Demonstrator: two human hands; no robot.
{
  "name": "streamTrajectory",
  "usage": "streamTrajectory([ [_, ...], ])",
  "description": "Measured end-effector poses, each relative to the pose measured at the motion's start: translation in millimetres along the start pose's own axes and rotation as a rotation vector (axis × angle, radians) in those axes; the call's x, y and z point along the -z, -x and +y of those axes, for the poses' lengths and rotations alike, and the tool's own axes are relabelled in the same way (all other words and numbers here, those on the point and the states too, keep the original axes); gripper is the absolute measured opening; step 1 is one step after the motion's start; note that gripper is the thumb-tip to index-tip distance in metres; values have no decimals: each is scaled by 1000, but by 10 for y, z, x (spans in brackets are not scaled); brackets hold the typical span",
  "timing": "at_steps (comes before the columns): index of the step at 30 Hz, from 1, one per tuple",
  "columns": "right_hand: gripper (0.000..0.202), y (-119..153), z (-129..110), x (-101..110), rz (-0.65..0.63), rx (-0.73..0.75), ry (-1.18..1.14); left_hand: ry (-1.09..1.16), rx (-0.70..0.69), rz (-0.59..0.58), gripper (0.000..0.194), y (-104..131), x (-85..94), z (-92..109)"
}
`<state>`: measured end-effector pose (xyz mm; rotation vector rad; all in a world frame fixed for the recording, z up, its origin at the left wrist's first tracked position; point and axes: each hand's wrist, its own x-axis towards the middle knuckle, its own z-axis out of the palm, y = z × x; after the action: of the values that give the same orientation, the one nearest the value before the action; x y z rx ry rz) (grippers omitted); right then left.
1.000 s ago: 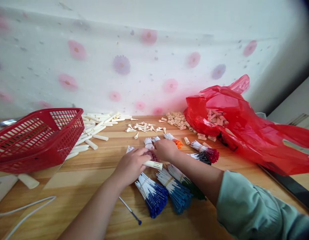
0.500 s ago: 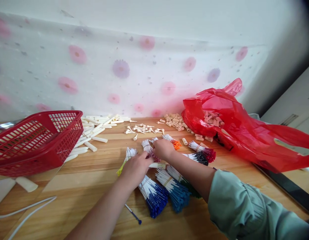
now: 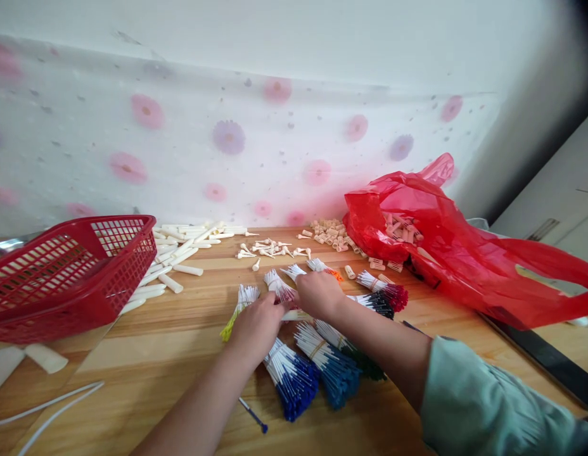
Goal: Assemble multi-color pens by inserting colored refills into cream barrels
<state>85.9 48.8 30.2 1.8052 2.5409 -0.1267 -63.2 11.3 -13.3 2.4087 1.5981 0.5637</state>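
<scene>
My left hand [image 3: 258,323] is closed on a pale slotted plastic tube [image 3: 294,315], which sticks out to the right past its fingers. My right hand [image 3: 320,294] is just beyond it, fingers pinched at the pink-purple-tipped stick bundle [image 3: 281,285]; whatever sits between those fingertips is hidden. Nearer me lie banded bundles of white sticks with dark blue tips [image 3: 294,380], teal tips [image 3: 334,373] and green tips [image 3: 367,362]. A yellow-tipped bundle [image 3: 241,304] is beside my left hand. Black-tipped [image 3: 377,304], dark red-tipped [image 3: 389,291] and orange-tipped [image 3: 322,267] bundles surround my right hand.
A red basket [image 3: 118,275] stands at left beside a pile of white tubes [image 3: 180,253]. Small pointed pieces [image 3: 265,248] and slotted cream pieces [image 3: 329,234] lie at the back. A red plastic bag [image 3: 446,247] sprawls at right. One loose blue-tipped stick [image 3: 253,415] lies in front.
My right hand has shifted slightly right and down, opening a small gap from my left hand. The left hand keeps the tube. The view has tilted slightly.
</scene>
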Motion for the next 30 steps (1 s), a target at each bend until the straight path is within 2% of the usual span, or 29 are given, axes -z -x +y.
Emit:
streamTrajectory([
  [5,17,420,367,181,139,-30,-21,-37,-31,16,39,31,64,-47],
  [6,16,460,430,203,162,-26,-43,-42,-48,55,41,51,110,-50],
  [8,13,501,496,209,207,31,-157,-28,-72,204,42,95,221,-35],
  [10,12,512,474,165,251,155,-343,61,-98,349,33,131,323,15],
  [11,11,513,438,129,267,232,-437,123,-112,358,27,142,358,50],
  [14,11,523,303,14,283,399,-619,300,-114,223,16,139,371,152],
  [16,11,530,244,-49,281,429,-722,401,-47,123,10,123,330,197],
  [18,9,530,222,-100,271,407,-874,501,43,71,12,112,287,224],
  [21,3,520,221,-162,209,340,-1213,644,148,47,15,113,264,254],
  [25,16,529,205,-198,105,249,-1645,763,196,58,16,128,284,285],
  [27,18,546,183,-194,88,214,-1738,790,196,62,16,134,289,292],
  [30,19,552,135,-193,126,190,-1747,788,185,80,15,137,276,301],
])
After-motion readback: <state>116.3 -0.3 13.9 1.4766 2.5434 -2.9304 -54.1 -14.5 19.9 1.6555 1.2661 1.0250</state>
